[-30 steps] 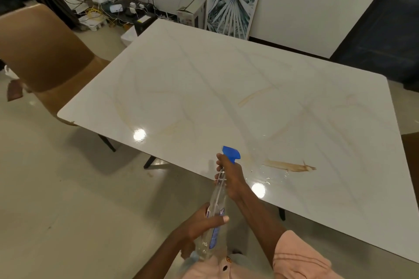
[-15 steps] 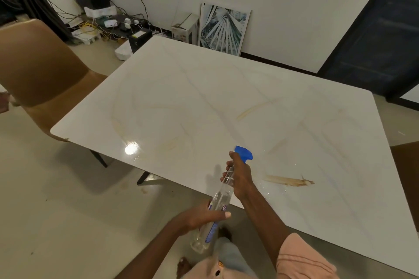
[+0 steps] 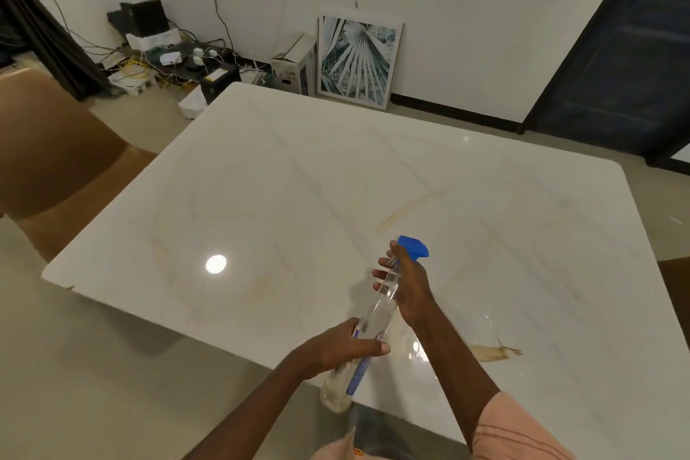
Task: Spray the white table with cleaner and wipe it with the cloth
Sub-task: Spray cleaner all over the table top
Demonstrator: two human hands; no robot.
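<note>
Head view: left hand [image 3: 338, 345] curled round the lower body of a clear plastic spray bottle with a blue trigger head [image 3: 377, 314], tilted over the near edge of the glossy white marble-look table [image 3: 336, 179]; right hand [image 3: 409, 284] grips its neck. Brown smear [image 3: 493, 352] near right. Brown chair [image 3: 48, 161] left. Framed leaf print [image 3: 357, 62] against far wall.

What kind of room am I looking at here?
Likely a home dining area: a white marble-look table with a brown chair beside it, and a framed leaf print leaning against the wall.
</note>
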